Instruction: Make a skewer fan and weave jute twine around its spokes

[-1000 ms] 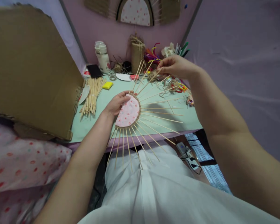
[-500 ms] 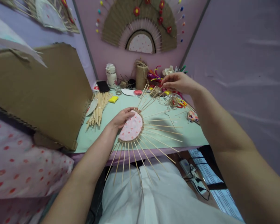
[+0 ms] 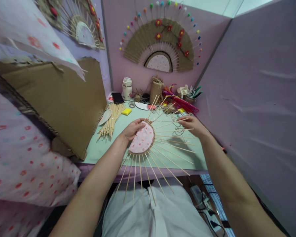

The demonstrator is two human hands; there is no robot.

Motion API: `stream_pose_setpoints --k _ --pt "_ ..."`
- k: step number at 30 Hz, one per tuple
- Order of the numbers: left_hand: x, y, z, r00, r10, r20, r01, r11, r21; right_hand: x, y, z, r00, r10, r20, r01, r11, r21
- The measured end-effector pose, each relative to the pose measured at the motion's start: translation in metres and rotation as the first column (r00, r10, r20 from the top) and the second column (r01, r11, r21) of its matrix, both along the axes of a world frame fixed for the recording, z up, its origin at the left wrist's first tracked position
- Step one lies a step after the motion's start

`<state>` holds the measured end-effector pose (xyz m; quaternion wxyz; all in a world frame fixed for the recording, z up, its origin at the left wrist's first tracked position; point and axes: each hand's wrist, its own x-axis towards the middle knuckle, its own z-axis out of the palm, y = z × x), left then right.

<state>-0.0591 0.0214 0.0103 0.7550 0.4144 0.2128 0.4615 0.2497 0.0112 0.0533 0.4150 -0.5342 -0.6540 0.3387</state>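
Note:
My left hand (image 3: 133, 129) grips a fan frame by the top of its half-round base (image 3: 142, 140), thumb on the front. The base is white cloth with red spots and a brown rim. Thin wooden sticks (image 3: 174, 154) spread out from that rim like rays, over the table edge and above my lap. At the upper right sticks, my right hand (image 3: 191, 124) has thumb and fingers pinched together, close to one stick's end. Thin strand loops (image 3: 179, 131) show just below these fingers; whether they pinch the strand or the stick I cannot make out.
A bundle of sticks (image 3: 111, 121) and a yellow packet (image 3: 126, 112) lie left. Behind stand a white bottle (image 3: 127, 89), a twine roll (image 3: 157, 90) and red pipe cleaners (image 3: 182, 102). A cardboard panel (image 3: 56, 102) borders the left; a finished fan (image 3: 162, 42) hangs ahead.
My right hand has come down and nearer from the upper stick tips to a lower stick. My left hand keeps its hold on the fan frame. The view has tilted up.

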Motion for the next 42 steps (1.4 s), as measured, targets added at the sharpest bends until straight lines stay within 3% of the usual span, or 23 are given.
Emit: stream_pose_setpoints --k 3,5,9,13,16,21,24,33,42 --pt "-0.005 0.001 0.003 0.995 0.084 0.061 -0.084 0.996 0.0 -0.027 -0.013 -0.028 0.995 -0.043 -0.088 0.042 0.999 -0.008" --pt "-0.008 0.001 0.005 0.981 0.15 0.121 -0.151 0.988 0.004 -0.049 -0.025 -0.039 0.996 -0.013 -0.093 0.006 0.997 -0.079" --pt "-0.011 0.003 0.006 0.953 0.213 0.216 -0.22 0.975 0.008 -0.089 -0.047 -0.052 0.986 0.156 -0.056 -0.162 0.98 -0.116" --pt "-0.012 0.003 0.007 0.95 0.219 0.223 -0.232 0.972 0.033 -0.109 -0.052 -0.056 0.974 0.223 -0.024 -0.224 0.964 -0.142" --pt "-0.013 0.002 0.009 0.939 0.252 0.233 -0.268 0.963 0.039 -0.107 -0.045 -0.056 0.979 0.202 0.002 -0.2 0.974 -0.107" --pt "-0.013 0.001 0.009 0.915 0.301 0.269 -0.315 0.949 0.006 -0.09 -0.032 -0.059 0.999 0.007 -0.05 -0.006 1.0 0.021" --pt "-0.013 0.002 0.008 0.911 0.319 0.26 -0.327 0.945 -0.015 -0.09 -0.031 -0.064 0.999 -0.007 -0.046 0.01 0.998 0.065" --pt "-0.015 0.003 0.008 0.967 0.118 0.226 -0.11 0.993 -0.047 -0.097 -0.034 -0.078 0.992 -0.07 -0.102 0.079 0.993 0.086" --pt "-0.014 0.003 0.009 0.973 0.142 0.183 -0.152 0.988 0.041 -0.084 -0.032 -0.081 0.967 -0.142 -0.213 0.165 0.982 0.092"
